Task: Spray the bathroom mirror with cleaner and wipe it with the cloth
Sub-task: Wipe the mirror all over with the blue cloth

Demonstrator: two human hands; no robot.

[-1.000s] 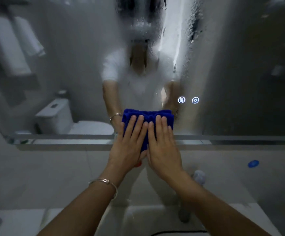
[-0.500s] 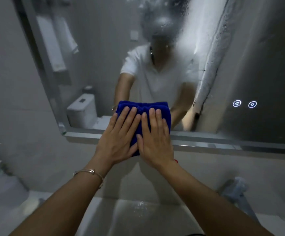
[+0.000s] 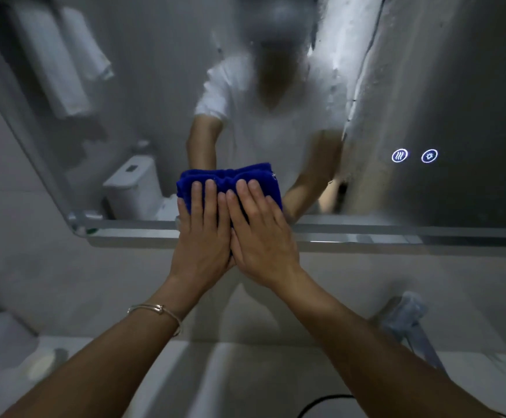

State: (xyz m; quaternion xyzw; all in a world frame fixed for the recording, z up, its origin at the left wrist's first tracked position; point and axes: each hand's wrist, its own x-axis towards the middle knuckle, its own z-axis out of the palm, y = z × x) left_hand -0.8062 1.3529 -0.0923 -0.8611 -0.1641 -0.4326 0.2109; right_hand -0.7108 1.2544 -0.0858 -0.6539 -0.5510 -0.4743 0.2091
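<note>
The cloth point(image 3: 229, 180) is plush blue terry, matt and nubby. The mirror point(image 3: 463, 86) is glossy glass, filmed over and beaded with wet streaks. Its lower rim point(image 3: 366, 233) looks like brushed metal. The thin bracelet point(image 3: 155, 309) is polished, shiny metal.

I see through one camera, worn on my head. It faces the mirror point(image 3: 472, 86) from close up and tips a little down. The mirror fills the top half of the view; under the mirror I see wall point(image 3: 95, 282), then the sink point(image 3: 260, 372) nearest to me.
</note>
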